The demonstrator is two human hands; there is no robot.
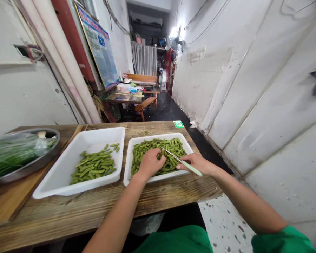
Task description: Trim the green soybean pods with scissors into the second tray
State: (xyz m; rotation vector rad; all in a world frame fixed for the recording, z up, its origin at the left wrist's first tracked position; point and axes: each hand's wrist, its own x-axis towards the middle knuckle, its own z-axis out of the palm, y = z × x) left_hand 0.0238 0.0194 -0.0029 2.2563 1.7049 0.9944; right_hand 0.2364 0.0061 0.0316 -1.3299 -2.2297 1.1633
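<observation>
1. surface point(173, 193): rough-looking wood with a strong, dark-streaked grain.
2. left tray point(94, 142) and right tray point(147, 180): smooth white plastic with a soft sheen.
3. scissors point(191, 168): shiny metal blades, smooth pale-green handle that looks like plastic.
4. pods point(94, 167): bumpy, mostly matt skins.
5. bowl point(43, 162): smooth grey metal, dull shine.
6. bag point(15, 146): clear, creased, glossy plastic.
7. shirt point(179, 240): matt green cloth.
8. curtain point(144, 58): pale cloth in folds.
9. floor point(221, 219): speckled, stone-like.

"How many trays point(55, 180)?"
"Two."
"Hands?"
"Two: one left hand point(150, 163), one right hand point(198, 164)."
"Scissors point(191, 168)?"
"One pair."
"Pods point(94, 167)?"
"Heaped too thickly to count."
"Basins?"
"One basin point(39, 166)."
"Anything printed?"
"One poster point(98, 45), one QR card point(178, 124)."
"Curtains?"
"One curtain point(144, 58)."
</observation>
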